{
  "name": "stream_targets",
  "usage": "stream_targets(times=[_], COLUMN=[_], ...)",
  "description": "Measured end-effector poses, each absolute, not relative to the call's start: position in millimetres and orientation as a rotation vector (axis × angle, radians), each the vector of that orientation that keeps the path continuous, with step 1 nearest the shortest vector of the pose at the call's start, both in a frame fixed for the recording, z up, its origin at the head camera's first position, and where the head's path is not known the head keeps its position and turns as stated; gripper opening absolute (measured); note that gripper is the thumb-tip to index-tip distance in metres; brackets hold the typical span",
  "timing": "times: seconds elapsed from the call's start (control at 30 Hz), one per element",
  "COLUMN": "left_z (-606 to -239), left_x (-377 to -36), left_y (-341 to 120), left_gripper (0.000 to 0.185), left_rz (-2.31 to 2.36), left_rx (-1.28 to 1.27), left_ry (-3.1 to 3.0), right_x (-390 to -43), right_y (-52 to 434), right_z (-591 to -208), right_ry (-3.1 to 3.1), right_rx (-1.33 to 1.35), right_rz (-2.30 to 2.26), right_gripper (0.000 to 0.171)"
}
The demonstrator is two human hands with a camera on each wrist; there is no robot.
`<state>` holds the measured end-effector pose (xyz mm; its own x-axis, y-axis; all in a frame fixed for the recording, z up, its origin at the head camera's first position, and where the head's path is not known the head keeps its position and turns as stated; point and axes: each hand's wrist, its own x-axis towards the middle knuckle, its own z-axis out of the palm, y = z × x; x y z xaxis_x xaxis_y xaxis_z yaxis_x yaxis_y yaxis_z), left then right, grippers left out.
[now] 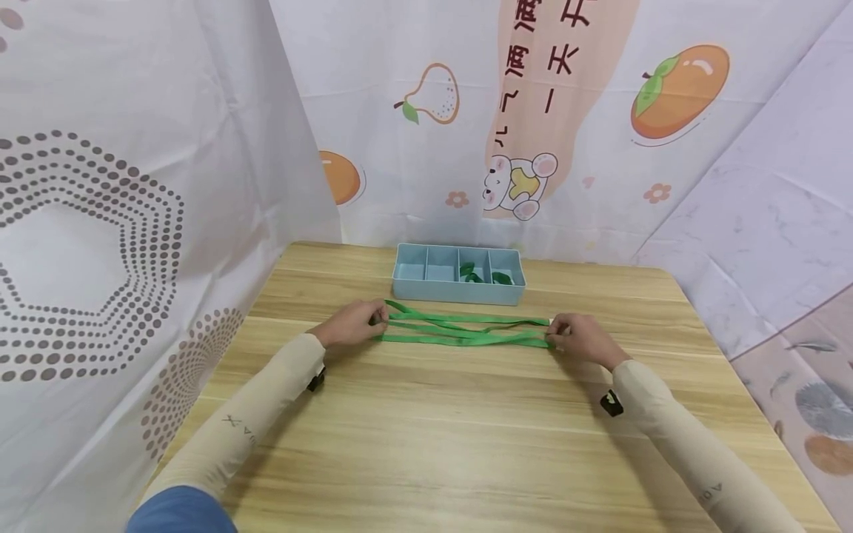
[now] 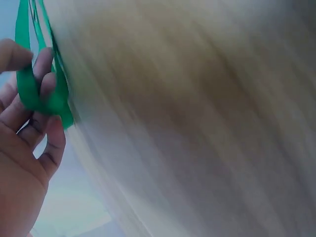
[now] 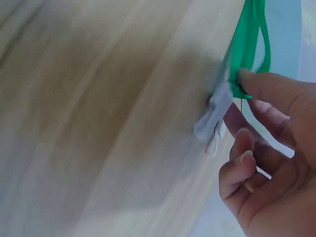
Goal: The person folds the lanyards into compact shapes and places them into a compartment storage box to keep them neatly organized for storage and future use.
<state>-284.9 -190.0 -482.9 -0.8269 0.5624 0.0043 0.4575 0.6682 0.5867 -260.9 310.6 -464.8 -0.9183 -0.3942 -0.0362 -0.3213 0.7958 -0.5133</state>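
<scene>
Green strap (image 1: 466, 331) folded in several lengths, stretched flat mid-table toward far edge; left hand (image 1: 349, 324) pinches one looped end, right hand (image 1: 580, 337) other; tray (image 1: 457, 290) behind already holds green bundles; this strap judged not yet bundled.

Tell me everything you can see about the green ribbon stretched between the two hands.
The green ribbon is a flat, narrow band that looks like woven fabric, folded back on itself into several strands. It lies stretched across the wooden table, in front of the blue divided tray. The left hand pinches its looped end on one side; the right hand pinches the other end, where the right wrist view shows a blurred pale grey piece beside the ribbon.
</scene>
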Motion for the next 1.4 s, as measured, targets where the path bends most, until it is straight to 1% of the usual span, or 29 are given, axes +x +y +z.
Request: stream_targets(times=[0.13,0.27,0.37,0.43,0.5,0.7,0.87,1.03,1.13,1.2,1.33,1.4], left_z=[-483,-482,-479,-476,-474,-467,-461,-459,-457,-457,-457,-459], left_x=[-289,-292,-292,-292,-293,-298,-298,-294,-293,-292,-291,-291], left_y=[-202,-216,-225,-231,-236,-241,-243,-246,-247,-246,-244,-243], left_gripper=[0.010,0.010,0.014,0.016,0.019,0.031,0.027,0.028,0.029,0.033,0.048,0.052], left_rz=[0.999,1.178,1.288,1.330,1.382,1.628,1.888,2.096,2.143,2.120,1.957,1.879], left_rx=[0.797,0.702,0.574,0.471,0.379,0.128,-0.020,-0.068,-0.069,-0.054,-0.008,-0.013], left_ry=[2.704,2.622,2.543,2.501,2.450,2.205,1.887,1.543,1.492,1.556,1.821,1.924], right_x=[-263,-262,-258,-255,-253,-250,-251,-254,-255,-256,-256,-256], right_y=[322,330,335,336,335,322,319,320,320,320,319,319], right_z=[-461,-453,-448,-446,-443,-439,-438,-437,-438,-438,-439,-439], right_ry=[2.755,2.555,2.425,2.382,2.351,2.356,2.557,2.680,2.708,2.724,2.794,2.834], right_rx=[-0.592,-0.564,-0.545,-0.582,-0.645,-0.848,-0.862,-0.797,-0.765,-0.761,-0.773,-0.770], right_rz=[-0.985,-1.212,-1.239,-1.185,-1.102,-0.926,-0.919,-0.983,-1.011,-1.017,-1.007,-1.004], right_gripper=[0.006,0.015,0.023,0.025,0.024,0.012,0.008,0.012,0.013,0.012,0.010,0.009])
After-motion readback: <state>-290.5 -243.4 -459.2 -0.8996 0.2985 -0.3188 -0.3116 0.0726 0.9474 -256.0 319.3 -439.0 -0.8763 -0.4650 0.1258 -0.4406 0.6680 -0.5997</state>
